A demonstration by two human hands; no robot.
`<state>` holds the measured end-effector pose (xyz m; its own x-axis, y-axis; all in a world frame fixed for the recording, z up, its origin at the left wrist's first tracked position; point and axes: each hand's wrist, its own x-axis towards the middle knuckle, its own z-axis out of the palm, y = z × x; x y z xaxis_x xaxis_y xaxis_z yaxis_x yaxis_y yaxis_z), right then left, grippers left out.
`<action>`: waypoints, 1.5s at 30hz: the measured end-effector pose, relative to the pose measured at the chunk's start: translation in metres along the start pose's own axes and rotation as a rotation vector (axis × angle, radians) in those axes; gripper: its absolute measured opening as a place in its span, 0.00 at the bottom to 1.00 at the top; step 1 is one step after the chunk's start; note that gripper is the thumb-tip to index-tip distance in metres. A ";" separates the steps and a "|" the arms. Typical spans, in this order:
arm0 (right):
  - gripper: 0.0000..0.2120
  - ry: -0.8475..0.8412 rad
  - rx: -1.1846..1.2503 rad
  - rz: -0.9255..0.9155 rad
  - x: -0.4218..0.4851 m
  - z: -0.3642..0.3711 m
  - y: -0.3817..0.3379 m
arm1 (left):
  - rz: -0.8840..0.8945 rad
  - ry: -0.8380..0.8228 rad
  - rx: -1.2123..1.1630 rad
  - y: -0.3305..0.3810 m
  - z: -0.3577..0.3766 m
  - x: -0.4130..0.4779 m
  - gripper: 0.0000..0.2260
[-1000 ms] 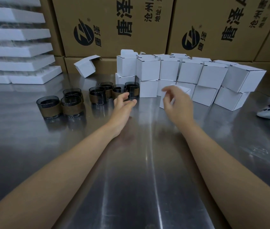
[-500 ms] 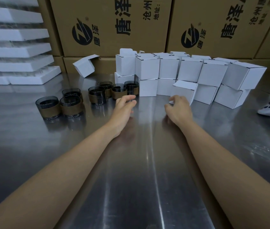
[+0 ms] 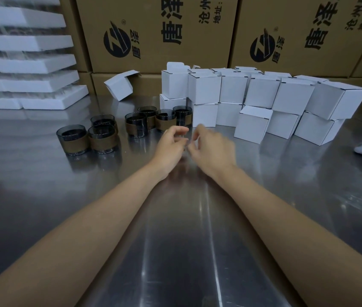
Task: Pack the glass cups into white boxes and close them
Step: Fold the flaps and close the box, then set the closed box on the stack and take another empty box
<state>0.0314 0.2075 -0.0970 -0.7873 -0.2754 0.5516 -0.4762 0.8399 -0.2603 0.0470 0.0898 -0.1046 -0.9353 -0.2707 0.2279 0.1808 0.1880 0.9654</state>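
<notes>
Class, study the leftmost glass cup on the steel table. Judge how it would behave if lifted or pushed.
The glass cup is squat and wide, so it probably resists tipping. Its brown band likely offers a less slippery hold than bare glass. Pushed on the shiny steel table, it would probably slide, and could chip against the neighbouring cup.

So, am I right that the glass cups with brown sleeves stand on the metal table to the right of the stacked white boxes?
Not quite: the head view shows the glass cups on the metal table to the left of the stacked white boxes.
</notes>
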 end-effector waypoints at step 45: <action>0.06 -0.214 0.157 -0.297 0.082 0.081 -0.039 | -0.196 0.259 1.204 -0.040 -0.119 0.367 0.21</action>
<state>-0.0465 0.1142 -0.1054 -0.6624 -0.6007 0.4475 -0.7363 0.6321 -0.2414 -0.2670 -0.1292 -0.0445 -0.8028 -0.5441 0.2440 -0.4761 0.8312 0.2871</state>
